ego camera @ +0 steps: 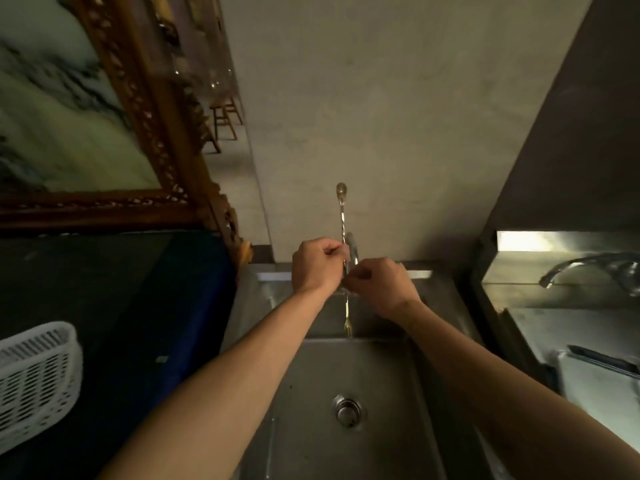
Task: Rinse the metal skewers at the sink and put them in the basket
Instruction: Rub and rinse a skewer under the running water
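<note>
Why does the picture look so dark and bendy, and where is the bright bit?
Head view: the light is dim, so the dark counter beside the white basket looks almost black; the brightest patch is glare on the steel ledge at right; the wide lens bends the picture frame and makes the arms look long; the hands and skewer are slightly soft.

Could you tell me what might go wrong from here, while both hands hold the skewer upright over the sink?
The skewer is only pinched mid-shaft by the left hand and right hand; if wet, it could slip and drop fork-end first into the sink, towards the drain. The basket sits far left on the dark counter, so the carry could drip water across it.
</note>
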